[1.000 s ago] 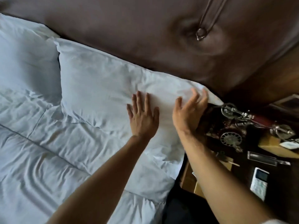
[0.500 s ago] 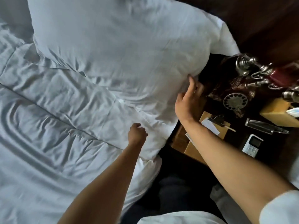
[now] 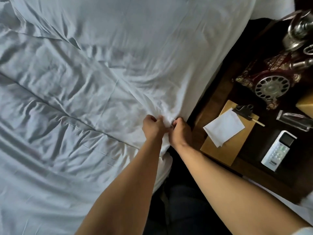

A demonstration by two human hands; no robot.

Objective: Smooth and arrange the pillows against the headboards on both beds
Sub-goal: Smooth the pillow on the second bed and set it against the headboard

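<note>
A large white pillow (image 3: pixel 152 39) fills the top of the head view and lies on the rumpled white duvet (image 3: pixel 59 116). Its near corner is bunched into a knot of fabric at the bed's right edge. My left hand (image 3: pixel 152 128) and my right hand (image 3: pixel 180 131) are side by side, both closed on that bunched corner, knuckles almost touching. The headboard is out of view.
Right of the bed stands a dark wooden nightstand (image 3: pixel 213 92) with an antique rotary phone (image 3: pixel 271 87), a clipboard with white note paper (image 3: pixel 225 128) and a white remote (image 3: pixel 279 150). A strip of white bedding (image 3: pixel 288 207) shows at the lower right.
My hands left the pillow's top and side and came down to its near corner. Both now clench the fabric there. The view has tilted down and the headboard has dropped out of sight.
</note>
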